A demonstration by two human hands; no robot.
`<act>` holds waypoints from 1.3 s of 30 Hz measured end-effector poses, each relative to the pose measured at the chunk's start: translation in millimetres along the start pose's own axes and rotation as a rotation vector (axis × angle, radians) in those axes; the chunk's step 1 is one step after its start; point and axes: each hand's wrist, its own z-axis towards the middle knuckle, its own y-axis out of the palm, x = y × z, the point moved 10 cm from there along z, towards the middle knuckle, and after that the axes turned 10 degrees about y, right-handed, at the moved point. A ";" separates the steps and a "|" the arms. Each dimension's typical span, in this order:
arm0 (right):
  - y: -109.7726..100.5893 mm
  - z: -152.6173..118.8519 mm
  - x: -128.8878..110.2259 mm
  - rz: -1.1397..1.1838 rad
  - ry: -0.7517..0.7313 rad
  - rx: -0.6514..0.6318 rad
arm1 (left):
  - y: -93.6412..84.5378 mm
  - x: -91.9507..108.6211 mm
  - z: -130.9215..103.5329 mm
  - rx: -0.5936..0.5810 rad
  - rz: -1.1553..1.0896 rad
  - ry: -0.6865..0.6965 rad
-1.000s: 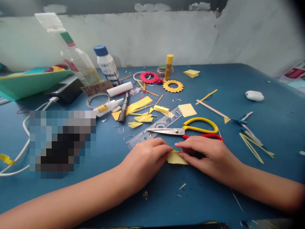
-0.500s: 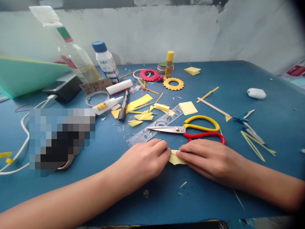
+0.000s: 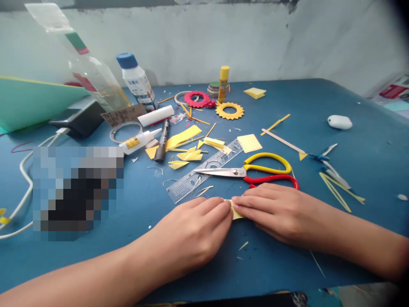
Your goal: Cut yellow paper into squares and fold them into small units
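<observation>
A small piece of yellow paper (image 3: 237, 212) lies at the front of the blue table, mostly covered by my fingers. My left hand (image 3: 198, 226) is closed on its left side, fingers pressed together. From the right, my right hand (image 3: 281, 211) presses on the same paper with its fingers close together, the fingertips of both hands nearly meeting. Just beyond the hands lie scissors (image 3: 236, 172) with one yellow and one red handle, the red one partly behind my right hand. The scissors' blades rest across a clear plastic ruler (image 3: 191, 181).
Yellow paper scraps (image 3: 188, 157), a black marker (image 3: 162, 140) and a glue bottle (image 3: 140, 141) lie beyond my left hand. A glue stick (image 3: 223, 83) stands behind a yellow notched ring (image 3: 229, 111). Farther right are a wooden stick (image 3: 283, 140) and a white case (image 3: 339, 122).
My left hand has shifted right and covers more of the yellow paper, so less of it shows. The fingertips of both hands are closer together. The view has shifted slightly.
</observation>
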 end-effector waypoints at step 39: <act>1.7 5.4 35.8 0.352 0.230 -0.060 | -3.3 -31.4 -6.7 0.030 -0.181 -0.114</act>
